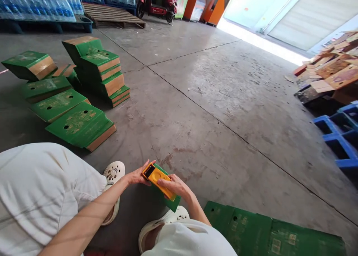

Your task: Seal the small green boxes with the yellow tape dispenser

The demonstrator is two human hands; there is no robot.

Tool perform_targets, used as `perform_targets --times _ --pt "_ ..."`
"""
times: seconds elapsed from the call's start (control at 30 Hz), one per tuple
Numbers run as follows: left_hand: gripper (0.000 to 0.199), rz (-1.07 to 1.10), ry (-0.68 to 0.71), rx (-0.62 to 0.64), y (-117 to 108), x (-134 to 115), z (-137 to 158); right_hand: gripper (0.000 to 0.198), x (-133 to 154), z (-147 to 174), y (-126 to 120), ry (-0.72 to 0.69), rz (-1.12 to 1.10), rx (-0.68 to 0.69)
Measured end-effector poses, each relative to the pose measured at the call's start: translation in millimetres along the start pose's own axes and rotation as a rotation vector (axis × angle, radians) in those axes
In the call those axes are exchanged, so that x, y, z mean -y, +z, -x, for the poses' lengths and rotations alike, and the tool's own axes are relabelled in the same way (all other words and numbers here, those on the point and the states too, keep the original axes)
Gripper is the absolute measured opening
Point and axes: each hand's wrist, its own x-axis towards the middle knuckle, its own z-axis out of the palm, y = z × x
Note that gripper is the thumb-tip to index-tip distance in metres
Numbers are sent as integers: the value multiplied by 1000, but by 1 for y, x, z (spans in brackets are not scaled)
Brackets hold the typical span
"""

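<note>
A yellow-orange multimeter (160, 179) with a dark display at one end and a round dial is held between my two hands, low in front of me. My left hand (140, 175) grips its display end, fingers round the edge. On the other end my right hand (176, 185) is closed, its thumb lying over the front near the dial. Just beneath and behind the meter shows a narrow green cardboard piece (172, 205), partly covered by it; whether my fingers touch this piece I cannot tell.
Green cartons (79, 121) lie and stack at the left. A flattened green carton (251, 230) lies at the lower right. A blue pallet (332, 131) and piled brown cardboard (335, 69) are at the right. Wrapped bottles (39, 6), a wooden pallet (112, 14) and a red scooter (159, 6) stand behind.
</note>
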Motion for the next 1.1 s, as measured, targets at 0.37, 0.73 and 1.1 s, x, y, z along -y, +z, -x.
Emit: perform_targets --times 0.37,0.73,1.1 --pt "156 -32 51 101 -8 1 -22 60 -7 6 3 -50 -49 -13" --pt "94 -130 -9 105 -19 -2 -15 64 -27 59 -17 31 131 -152" --pt "97 -109 -7 132 -16 -6 -11 58 -40 69 -18 25 148 -173"
